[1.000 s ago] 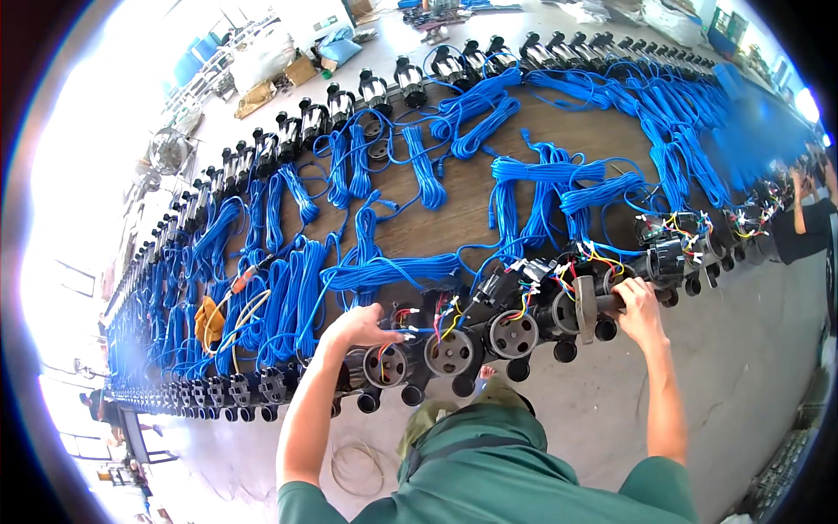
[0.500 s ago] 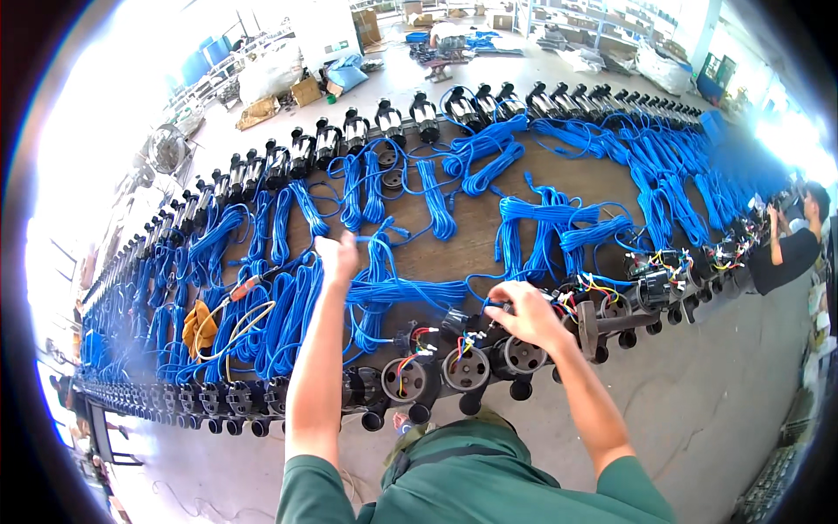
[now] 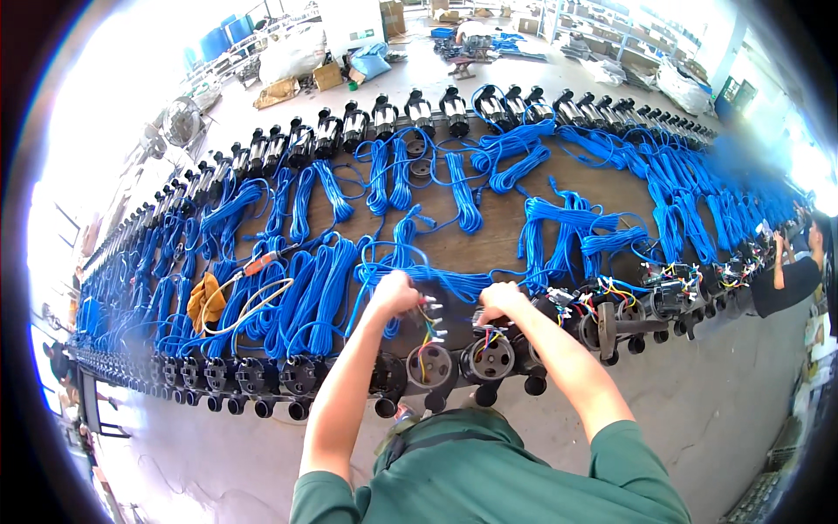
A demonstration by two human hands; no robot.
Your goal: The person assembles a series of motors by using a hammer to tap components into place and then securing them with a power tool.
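Two grey discs, left hand and right hand just beyond, fingers curled, I cannot tell on what, coloured wires alongside.

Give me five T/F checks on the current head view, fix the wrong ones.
1. The hammer is nearer the right hand than the left hand. True.
2. The coiled cables on the table are red. False: the coiled cables are blue.
3. Coloured wires show beside the left hand. True.
4. The yellow-orange cloth lies right of both hands. False: it lies left of both.
5. The person's sleeves are green. True.
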